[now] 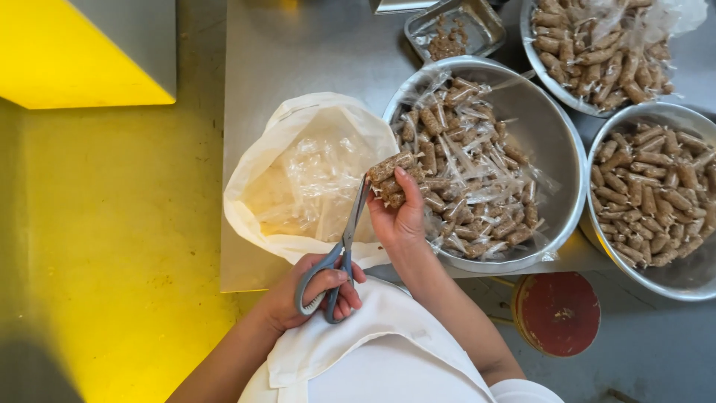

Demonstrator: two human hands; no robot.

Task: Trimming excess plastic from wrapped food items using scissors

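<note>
My left hand (pixel 317 295) grips grey-handled scissors (pixel 350 231), blades pointing up and slightly apart. Their tips meet the end of a few brown cereal sticks in clear wrap (pixel 391 179), which my right hand (pixel 399 220) holds over the edge of a large steel bowl (pixel 570 186). That bowl is full of similar wrapped sticks and loose clear film. Just left of the scissors lies an open white bag (pixel 257 179) holding clear plastic scraps.
A steel bowl (pixel 597 246) of unwrapped brown sticks sits at the right, and another bowl (pixel 531 56) of sticks under plastic at the top right. A small metal tray (pixel 488 26) with crumbs stands at the back. A red round disc (pixel 556 313) is below the steel table (pixel 298 52). Yellow floor (pixel 112 224) lies to the left.
</note>
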